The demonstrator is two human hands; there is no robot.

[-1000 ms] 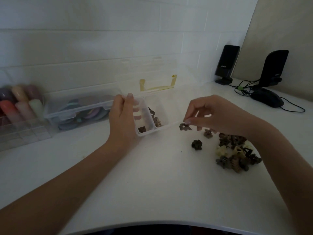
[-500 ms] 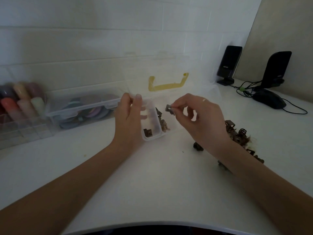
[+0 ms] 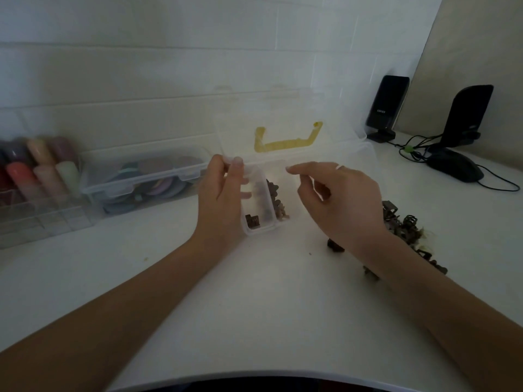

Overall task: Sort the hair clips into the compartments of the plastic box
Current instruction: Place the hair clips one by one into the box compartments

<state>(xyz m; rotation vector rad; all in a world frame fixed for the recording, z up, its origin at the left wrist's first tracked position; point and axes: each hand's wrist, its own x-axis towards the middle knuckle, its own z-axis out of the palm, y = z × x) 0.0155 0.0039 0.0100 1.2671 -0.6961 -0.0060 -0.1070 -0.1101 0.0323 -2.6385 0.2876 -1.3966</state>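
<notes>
The left hand (image 3: pixel 223 199) is gripping the plastic box (image 3: pixel 259 219); the right hand's (image 3: pixel 339 202) fingers (image 3: pixel 300 169) are hovering loosely spread, empty; a speaker (image 3: pixel 386 108) is showing unreadable lettering.

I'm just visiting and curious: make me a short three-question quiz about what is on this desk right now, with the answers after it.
1. True or false: the left hand is on the plastic box.
2. What colour is the handle seen through the box's raised lid?
3. On which side of the right hand does the loose pile of hair clips lie: A) the person's left, B) the person's right?

Key:
1. True; it grips the box's left end.
2. Yellow.
3. B; the pile lies on the white desk, partly hidden by the wrist.
</notes>
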